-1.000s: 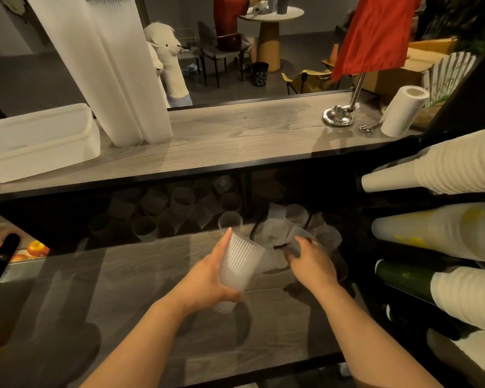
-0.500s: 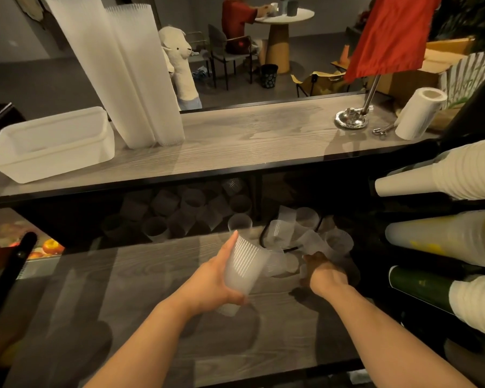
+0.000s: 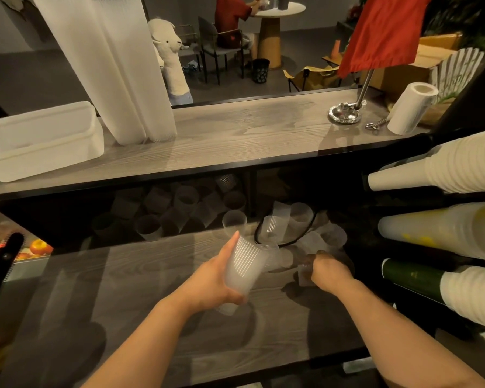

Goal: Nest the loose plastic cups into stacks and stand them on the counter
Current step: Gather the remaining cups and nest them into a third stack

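Fingers of the left hand (image 3: 211, 284) wrap round a short nested stack of ribbed clear cups (image 3: 242, 271), thumb stretched up along its near side and the other digits curled under its lower part. The stack tilts, mouth up and away to the right, base sticking out below the palm. That forearm rises from the bottom edge toward the centre, above the lower wooden shelf (image 3: 123, 289).

Right hand (image 3: 327, 271) is closed knuckles-up on a single clear cup (image 3: 303, 273), which shows at the thumb side; how firmly the fingers grip it cannot be told. It sits at the near edge of a heap of loose cups (image 3: 300, 228) lying on their sides around a black cable (image 3: 291, 242). More loose cups (image 3: 179, 205) lie in the shadowed rear of the shelf, to the left.

On the upper counter (image 3: 249, 130) two tall stacks of cups (image 3: 118, 68) stand leaning, just beside a white plastic tub (image 3: 39, 141). A paper towel roll (image 3: 410, 107) stands at the counter's far right.
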### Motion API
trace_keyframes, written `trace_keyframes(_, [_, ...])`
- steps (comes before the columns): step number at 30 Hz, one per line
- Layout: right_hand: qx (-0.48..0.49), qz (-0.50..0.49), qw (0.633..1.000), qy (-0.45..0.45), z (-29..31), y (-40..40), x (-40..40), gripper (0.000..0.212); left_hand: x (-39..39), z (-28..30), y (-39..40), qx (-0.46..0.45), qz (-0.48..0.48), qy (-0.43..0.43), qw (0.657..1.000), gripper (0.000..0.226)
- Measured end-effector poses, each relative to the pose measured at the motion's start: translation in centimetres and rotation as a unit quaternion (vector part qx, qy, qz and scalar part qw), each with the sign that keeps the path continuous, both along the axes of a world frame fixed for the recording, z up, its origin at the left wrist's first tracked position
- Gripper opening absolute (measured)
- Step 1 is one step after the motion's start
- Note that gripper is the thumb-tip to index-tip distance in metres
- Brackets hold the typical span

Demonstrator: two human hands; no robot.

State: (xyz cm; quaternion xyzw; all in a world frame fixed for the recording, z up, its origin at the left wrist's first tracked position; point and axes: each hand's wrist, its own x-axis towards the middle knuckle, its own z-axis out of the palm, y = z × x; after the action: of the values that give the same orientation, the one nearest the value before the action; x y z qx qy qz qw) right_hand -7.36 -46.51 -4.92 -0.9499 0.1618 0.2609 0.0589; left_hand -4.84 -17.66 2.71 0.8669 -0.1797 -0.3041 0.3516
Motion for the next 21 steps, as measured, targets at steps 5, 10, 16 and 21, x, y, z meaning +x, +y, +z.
trace_keyframes(5, [0.140, -0.113, 0.982, -0.055, -0.2, -1.4, -0.7, 0.025, -0.2, -0.2, -0.5, 0.009, -0.018, 0.002, 1.000, 0.132])
trace_keyframes(10, [0.302, -0.221, 0.916, -0.145, -0.4, -2.7, -1.3, 0.030, 0.0, -0.2, -0.7, 0.011, -0.022, 0.006, 1.000, 0.132])
trace_keyframes(16, [0.539, -0.345, 0.735, -0.225, 2.1, -1.5, -2.0, 0.030, 0.1, -0.4, -0.6, 0.011, -0.030, 0.008, 0.999, 0.132])
trace_keyframes(21, [0.728, -0.381, 0.531, -0.204, 5.1, 0.1, -2.5, 0.038, 0.3, -0.4, -0.7, -0.003, -0.033, 0.007, 0.999, 0.132])
